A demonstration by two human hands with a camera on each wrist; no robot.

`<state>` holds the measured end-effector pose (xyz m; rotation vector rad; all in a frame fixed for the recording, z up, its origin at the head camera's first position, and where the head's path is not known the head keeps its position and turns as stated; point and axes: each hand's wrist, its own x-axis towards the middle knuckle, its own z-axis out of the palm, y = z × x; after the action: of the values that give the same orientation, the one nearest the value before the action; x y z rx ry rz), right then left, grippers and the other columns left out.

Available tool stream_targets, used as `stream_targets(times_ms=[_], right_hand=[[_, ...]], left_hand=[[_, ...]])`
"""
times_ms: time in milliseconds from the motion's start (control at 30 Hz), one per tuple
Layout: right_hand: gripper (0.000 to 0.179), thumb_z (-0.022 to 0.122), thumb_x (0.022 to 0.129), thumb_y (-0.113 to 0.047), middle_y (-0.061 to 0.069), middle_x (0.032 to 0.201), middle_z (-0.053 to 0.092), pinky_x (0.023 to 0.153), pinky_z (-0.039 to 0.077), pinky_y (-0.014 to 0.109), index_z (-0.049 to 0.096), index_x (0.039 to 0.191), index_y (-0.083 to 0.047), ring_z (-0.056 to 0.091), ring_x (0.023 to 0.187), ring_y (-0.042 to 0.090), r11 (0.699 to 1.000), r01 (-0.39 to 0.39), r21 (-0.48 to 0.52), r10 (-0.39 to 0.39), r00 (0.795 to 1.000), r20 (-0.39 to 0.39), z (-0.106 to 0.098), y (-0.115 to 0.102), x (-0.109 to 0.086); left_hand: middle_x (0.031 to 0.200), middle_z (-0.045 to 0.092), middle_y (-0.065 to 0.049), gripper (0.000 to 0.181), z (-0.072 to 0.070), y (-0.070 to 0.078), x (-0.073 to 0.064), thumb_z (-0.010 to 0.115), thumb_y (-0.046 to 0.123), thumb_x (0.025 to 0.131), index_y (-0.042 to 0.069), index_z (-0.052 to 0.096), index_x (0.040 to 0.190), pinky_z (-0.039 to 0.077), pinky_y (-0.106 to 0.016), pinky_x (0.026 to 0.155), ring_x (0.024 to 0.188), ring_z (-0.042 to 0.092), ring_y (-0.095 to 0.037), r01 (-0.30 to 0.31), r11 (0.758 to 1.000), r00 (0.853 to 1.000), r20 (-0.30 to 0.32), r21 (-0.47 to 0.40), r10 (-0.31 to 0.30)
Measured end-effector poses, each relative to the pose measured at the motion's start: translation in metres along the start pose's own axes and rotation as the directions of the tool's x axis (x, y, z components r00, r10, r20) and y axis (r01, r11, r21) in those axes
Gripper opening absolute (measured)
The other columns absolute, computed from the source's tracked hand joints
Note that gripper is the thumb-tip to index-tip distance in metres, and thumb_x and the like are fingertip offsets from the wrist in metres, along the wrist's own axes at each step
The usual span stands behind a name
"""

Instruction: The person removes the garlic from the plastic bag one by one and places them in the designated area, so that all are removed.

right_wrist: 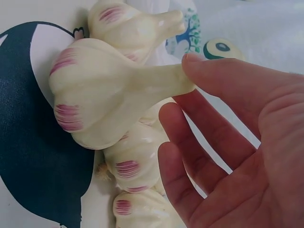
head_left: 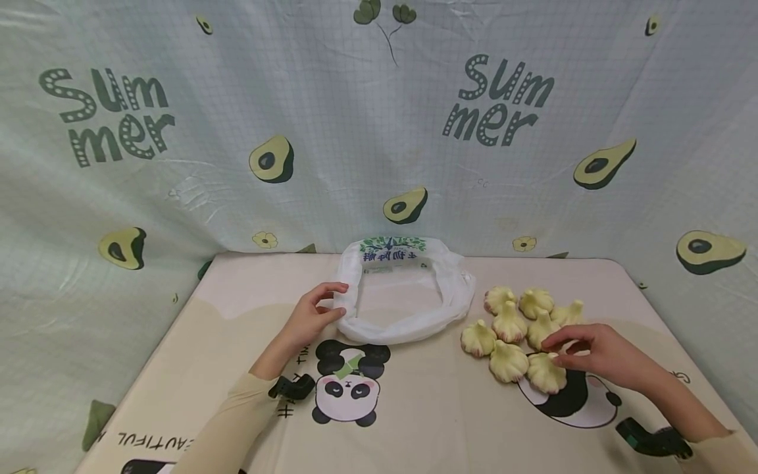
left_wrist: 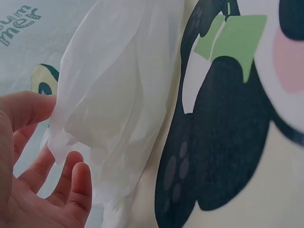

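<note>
A white plastic bag [head_left: 408,329], its mouth spread wide and rim rolled outward, stands at the back middle of the table. My left hand [head_left: 316,309] is at its left rim, thumb and fingers around the thin plastic [left_wrist: 118,95]; part of the fingers is hidden by the bag. On the right, my right hand [head_left: 598,355] pinches the stem of the nearest garlic bulb [head_left: 546,374] between thumb and fingertips. That bulb [right_wrist: 95,95] is pale with purple streaks and lies on its side in the right wrist view. Several more garlic bulbs [head_left: 509,322] cluster beside and behind it.
The table [head_left: 426,408] carries a cream cloth printed with pandas [head_left: 346,395] and lettering. Behind it hangs a pale curtain [head_left: 331,85] printed with avocados and words, close to the table's back edge. Dark straps with cameras [head_left: 651,440] sit on both wrists.
</note>
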<state>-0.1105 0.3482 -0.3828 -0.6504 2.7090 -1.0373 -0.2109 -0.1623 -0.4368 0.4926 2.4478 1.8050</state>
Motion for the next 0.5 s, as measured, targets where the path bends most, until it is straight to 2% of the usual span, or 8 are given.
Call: stream_targets(times_ms=[167,267,400,500], right_hand=[[0.020,0.069,0.092,-0.004,0.005,0.105,0.070,0.071,0.053,0.026,0.070,0.111,0.000,0.062,0.090,0.005,0.998,0.031,0.052,-0.031,1.000,0.002,-0.0004,0.0014,-0.0007],[0.019,0.067,0.093,-0.004,0.006,0.105,0.071,0.070,0.053,0.026,0.069,0.112,0.001,0.063,0.090,0.005,0.997,0.024,0.074,-0.024,1.000,-0.004,-0.0006,-0.0002,-0.0010],[0.018,0.063,0.096,-0.005,0.008,0.104,0.070,0.069,0.054,0.027,0.069,0.112,0.000,0.063,0.088,0.005,0.997,-0.026,0.078,0.031,0.998,-0.055,0.0009,-0.0045,-0.0011],[0.019,0.062,0.098,-0.009,0.010,0.105,0.070,0.071,0.054,0.028,0.069,0.114,-0.001,0.065,0.088,0.009,0.993,-0.079,0.088,0.090,0.988,-0.124,0.0044,-0.0082,-0.0004]], left_hand=[[0.137,0.057,-0.011,0.034,-0.0027,-0.0050,0.0006,0.069,0.001,0.090,0.005,0.062,0.123,0.040,-0.043,0.094,0.122,0.046,-0.030,-0.031,1.000,0.999,-0.017,0.001,0.031],[0.137,0.057,-0.010,0.032,-0.0037,-0.0042,-0.0008,0.068,0.001,0.091,0.006,0.062,0.121,0.042,-0.041,0.093,0.121,0.047,-0.029,-0.036,0.999,0.999,-0.032,0.016,0.037],[0.136,0.058,-0.009,0.029,-0.0063,-0.0020,-0.0038,0.067,0.000,0.091,0.006,0.064,0.120,0.043,-0.042,0.091,0.120,0.050,-0.030,-0.052,0.998,0.997,-0.053,0.042,0.054],[0.133,0.060,-0.009,0.029,-0.0101,0.0000,-0.0070,0.065,0.000,0.092,0.007,0.065,0.121,0.044,-0.042,0.088,0.117,0.054,-0.030,-0.073,0.993,0.994,-0.070,0.095,0.080]])
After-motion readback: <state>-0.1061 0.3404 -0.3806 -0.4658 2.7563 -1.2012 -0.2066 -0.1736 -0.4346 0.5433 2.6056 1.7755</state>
